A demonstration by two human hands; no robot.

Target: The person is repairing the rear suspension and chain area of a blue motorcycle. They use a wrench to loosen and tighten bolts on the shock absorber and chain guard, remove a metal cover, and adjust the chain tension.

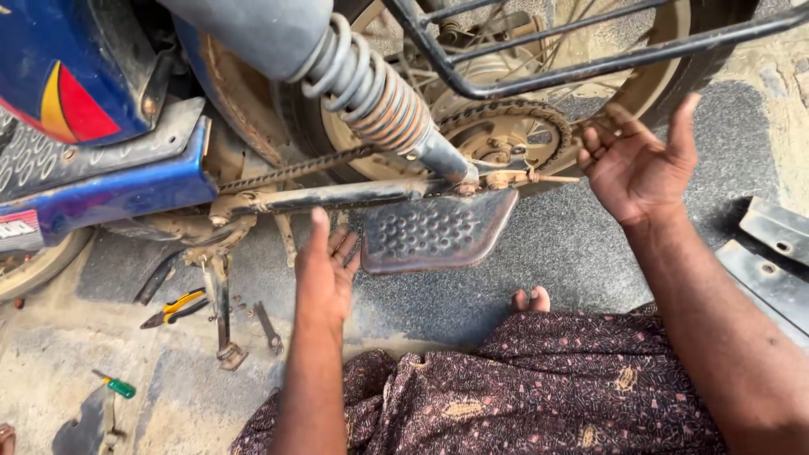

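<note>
At the lower left of the frame, on the sandy ground, lie a green-handled screwdriver [117, 386], yellow-handled pliers [175, 308] and a small spanner [269, 328], all near the foot of the motorcycle's stand [222, 313]. Above them, in the upper left, sits the blue body panel [101, 190].

Just left of centre, the left hand [327, 270] rises from the bottom edge on a straight forearm, back of the hand toward the camera, fingers extended upward and loosely spread. It grasps nothing; its fingertips sit just under the swingarm bar [337, 197] and beside the left edge of the dimpled footrest plate [434, 230]. Whether they touch the bar cannot be told.

In the upper centre, the coiled shock absorber [371, 93] slants down to the axle, and the drive chain [295, 171] runs rightward onto the rear sprocket [506, 135].

At the right, the right hand [636, 164] comes in on a forearm angled from the lower right corner, palm open and turned toward the wheel, thumb raised. Its fingertips meet the chain at the sprocket's right edge, without closing around it.

At the right edge, grey metal panels [771, 253] lie on the ground.
</note>
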